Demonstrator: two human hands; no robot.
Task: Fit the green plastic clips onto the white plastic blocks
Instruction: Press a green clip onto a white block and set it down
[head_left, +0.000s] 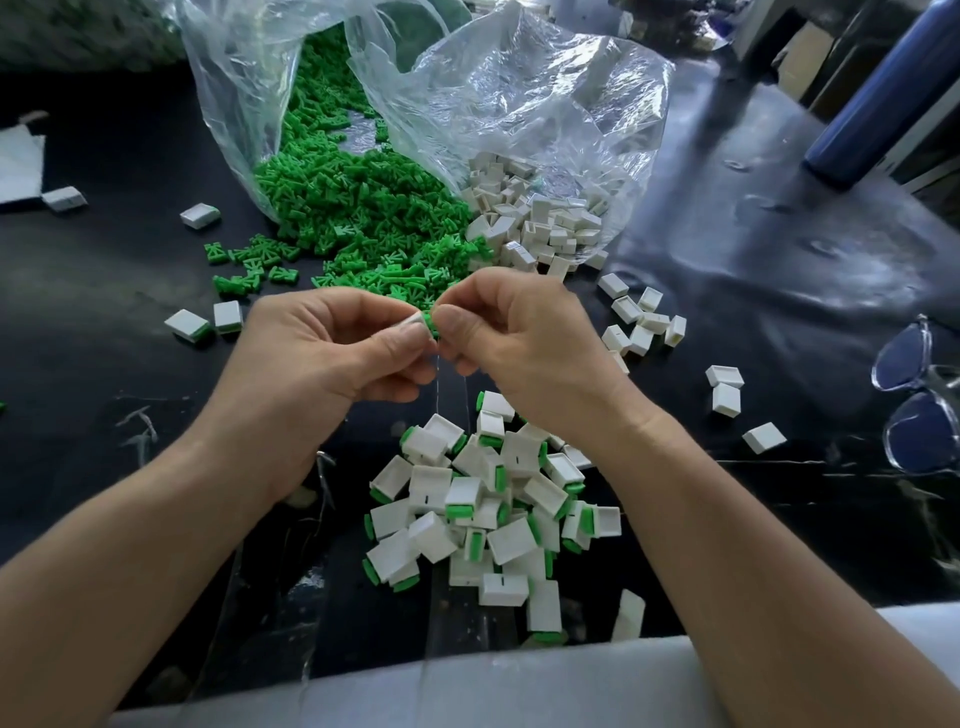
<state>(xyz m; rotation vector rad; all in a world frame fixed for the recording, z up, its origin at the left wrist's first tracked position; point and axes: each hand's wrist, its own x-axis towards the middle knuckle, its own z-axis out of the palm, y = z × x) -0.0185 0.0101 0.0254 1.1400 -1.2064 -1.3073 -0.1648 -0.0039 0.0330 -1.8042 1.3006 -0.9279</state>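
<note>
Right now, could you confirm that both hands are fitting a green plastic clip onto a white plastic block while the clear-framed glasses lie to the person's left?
Not quite: the head view shows the clear-framed glasses lying to the person's right. The left hand does pinch the white plastic block and the right hand the green plastic clip, pressed together.

Bright, diffuse daylight seems to come from the upper right, where the dark glossy counter (753, 234) throws back broad pale sheens. White glare streaks the creases of the clear plastic bags (545, 93). Shadows are soft and faint. The centre is sharp — the left hand (332, 353) and right hand (524, 338) are crisp. Towards the edges, wide-angle distortion stretches the forearms (156, 545) and tilts the blue bottle (883, 93). The far corners go dim and slightly soft.
</note>
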